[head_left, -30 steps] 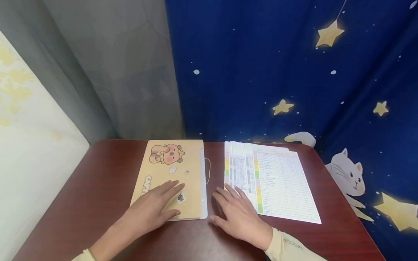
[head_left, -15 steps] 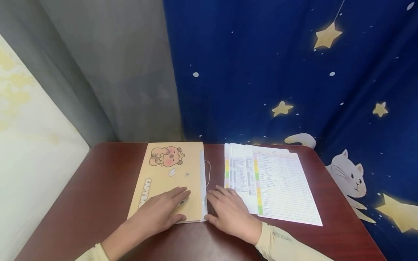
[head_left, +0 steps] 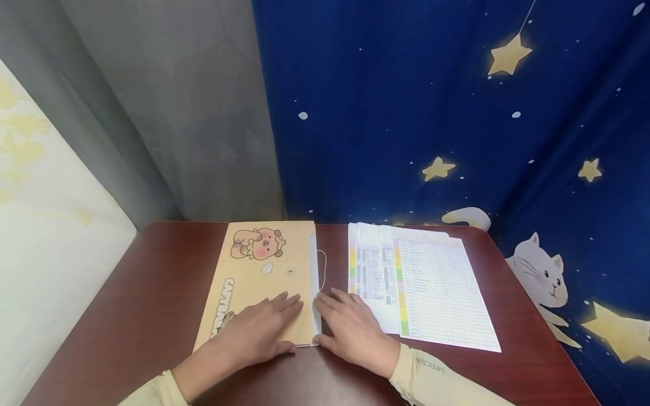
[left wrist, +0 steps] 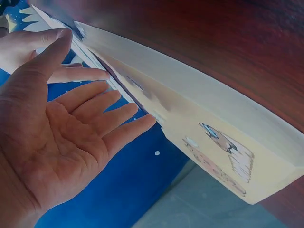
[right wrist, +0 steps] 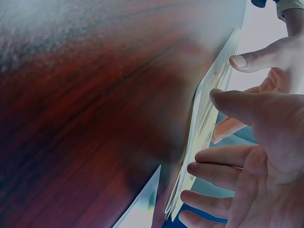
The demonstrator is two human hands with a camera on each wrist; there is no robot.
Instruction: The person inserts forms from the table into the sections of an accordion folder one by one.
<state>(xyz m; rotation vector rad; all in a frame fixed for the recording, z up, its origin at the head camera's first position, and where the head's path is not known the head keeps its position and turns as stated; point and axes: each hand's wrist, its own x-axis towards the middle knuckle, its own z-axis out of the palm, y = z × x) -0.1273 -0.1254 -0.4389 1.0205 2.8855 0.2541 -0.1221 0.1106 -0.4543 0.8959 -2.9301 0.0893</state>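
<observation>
My left hand (head_left: 256, 332) lies flat on the closed folder (head_left: 264, 270), right hand (head_left: 350, 330) open at its edge; papers (head_left: 431, 287) not yet filed.

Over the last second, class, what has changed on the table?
The right hand slid left off the printed sheets to the folder's opening edge. The left hand crept rightward across the yellow folder, which shifted slightly nearer. The sheets stayed put; nothing is gripped.
</observation>
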